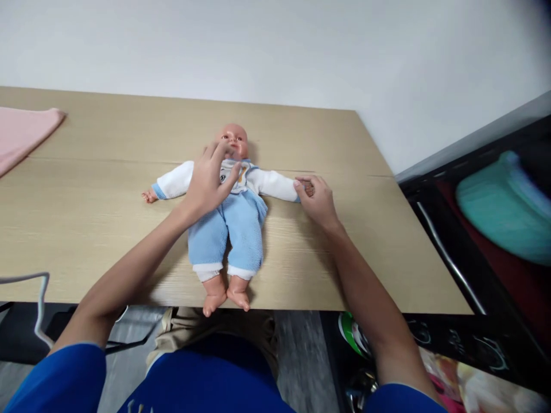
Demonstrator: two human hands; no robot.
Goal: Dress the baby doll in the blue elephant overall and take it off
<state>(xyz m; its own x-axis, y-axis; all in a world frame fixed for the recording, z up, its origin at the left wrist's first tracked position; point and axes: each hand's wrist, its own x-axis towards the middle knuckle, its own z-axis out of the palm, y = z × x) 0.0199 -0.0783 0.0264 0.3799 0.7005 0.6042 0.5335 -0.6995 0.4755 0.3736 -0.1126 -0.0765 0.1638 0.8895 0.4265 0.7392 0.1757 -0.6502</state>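
A baby doll [247, 223] lies on its back on the wooden table, its head away from me and both arms spread wide. It wears a white and light blue fleece outfit, and its bare feet reach the table's near edge. Over the doll's chest and just below its face is my left hand [210, 180], open with fingers apart; whether it touches the cloth I cannot tell. My right hand [319, 201] closes around the end of the doll's outstretched arm at the right, thumb at the cuff, hiding part of the doll's small hand.
The light wood table [107, 241] meets a white wall [275, 51]. A pink cloth [26, 135] lies at the far left. Right of the table, a teal basin [505, 209] sits on a dark shelf. A grey metal tube [41, 298] stands at the lower left.
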